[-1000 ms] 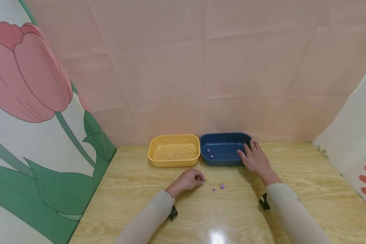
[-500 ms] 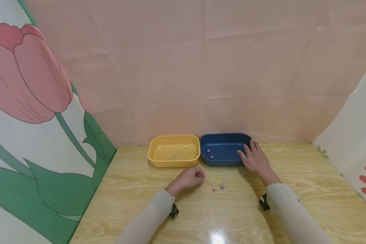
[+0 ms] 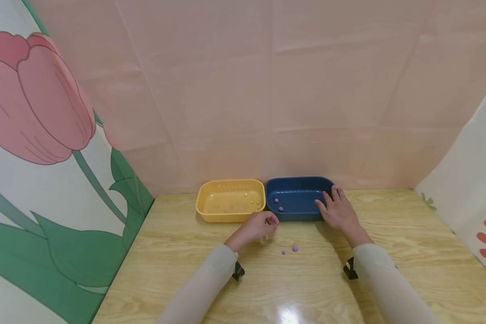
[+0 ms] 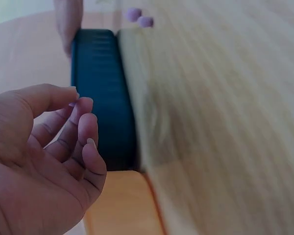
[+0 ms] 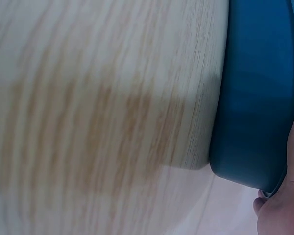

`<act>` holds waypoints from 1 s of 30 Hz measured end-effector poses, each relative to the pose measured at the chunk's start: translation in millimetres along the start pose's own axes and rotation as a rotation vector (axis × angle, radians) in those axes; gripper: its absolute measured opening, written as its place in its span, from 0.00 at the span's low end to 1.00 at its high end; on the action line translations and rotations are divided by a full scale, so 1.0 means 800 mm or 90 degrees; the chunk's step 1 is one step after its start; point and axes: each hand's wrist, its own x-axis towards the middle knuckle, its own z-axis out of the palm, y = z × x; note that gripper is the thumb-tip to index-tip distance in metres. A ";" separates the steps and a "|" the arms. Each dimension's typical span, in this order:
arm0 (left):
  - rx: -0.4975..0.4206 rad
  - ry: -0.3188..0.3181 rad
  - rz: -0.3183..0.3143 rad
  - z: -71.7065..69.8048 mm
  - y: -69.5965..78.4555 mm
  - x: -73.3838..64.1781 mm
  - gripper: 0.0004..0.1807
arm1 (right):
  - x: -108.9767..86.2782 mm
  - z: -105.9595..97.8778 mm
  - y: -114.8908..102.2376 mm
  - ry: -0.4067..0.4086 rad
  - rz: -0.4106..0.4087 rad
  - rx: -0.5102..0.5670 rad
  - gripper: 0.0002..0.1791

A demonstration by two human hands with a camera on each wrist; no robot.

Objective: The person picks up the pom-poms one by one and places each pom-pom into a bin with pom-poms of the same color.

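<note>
In the head view my left hand (image 3: 261,225) is over the table just in front of where the yellow basket (image 3: 210,217) and the blue basket (image 3: 295,216) meet. Its thumb and index finger pinch a small purple ball (image 4: 73,104), mostly hidden by the fingertips. My right hand (image 3: 340,212) rests over the right end of the blue basket with its fingers spread across the rim. The right wrist view shows part of this hand (image 5: 284,205) at the basket's corner. Two purple balls (image 3: 276,200) lie inside the blue basket, near its left end.
Two more purple balls (image 3: 295,248), one larger, lie on the wooden table (image 3: 308,288) in front of the blue basket. A few small yellow balls (image 3: 245,195) are in the yellow basket. A pink cloth backdrop (image 3: 227,112) hangs right behind both baskets.
My left hand has lifted from the table with the purple ball and moved forward and slightly right, toward the blue basket. My right hand has stayed on the blue basket's rim.
</note>
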 end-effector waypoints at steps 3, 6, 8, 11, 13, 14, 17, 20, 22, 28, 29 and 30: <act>0.010 0.003 0.012 -0.005 0.010 0.007 0.06 | 0.000 -0.001 0.000 -0.001 -0.002 -0.001 0.42; 0.016 0.014 0.017 -0.009 0.019 0.014 0.04 | 0.000 0.000 0.000 0.000 -0.004 -0.006 0.42; 0.024 0.024 0.021 -0.011 0.024 0.020 0.03 | 0.000 0.000 0.000 0.001 -0.006 -0.009 0.42; 0.030 0.028 0.023 -0.014 0.030 0.028 0.03 | 0.001 0.001 0.001 0.002 -0.006 -0.011 0.41; 0.035 0.030 0.024 -0.015 0.034 0.034 0.03 | 0.001 0.002 0.002 0.002 -0.004 -0.011 0.42; 0.040 0.030 0.024 -0.015 0.035 0.036 0.04 | 0.001 0.002 0.002 0.002 -0.004 -0.009 0.42; 0.044 0.034 0.020 -0.015 0.040 0.044 0.04 | 0.001 0.001 0.002 0.004 -0.001 -0.004 0.42; 0.045 0.035 0.019 -0.014 0.043 0.051 0.04 | 0.001 0.000 0.002 0.011 0.000 0.001 0.42; 0.039 0.034 0.017 -0.013 0.046 0.055 0.05 | 0.000 0.000 0.001 0.014 0.003 0.001 0.42; 0.021 0.040 0.014 -0.012 0.048 0.065 0.06 | -0.001 0.001 0.000 0.014 -0.001 -0.002 0.42; 0.020 0.041 0.014 -0.012 0.048 0.066 0.06 | -0.001 0.001 0.000 0.013 -0.001 -0.002 0.42; 0.020 0.042 0.014 -0.013 0.048 0.068 0.07 | -0.001 0.001 0.000 0.012 -0.001 -0.003 0.42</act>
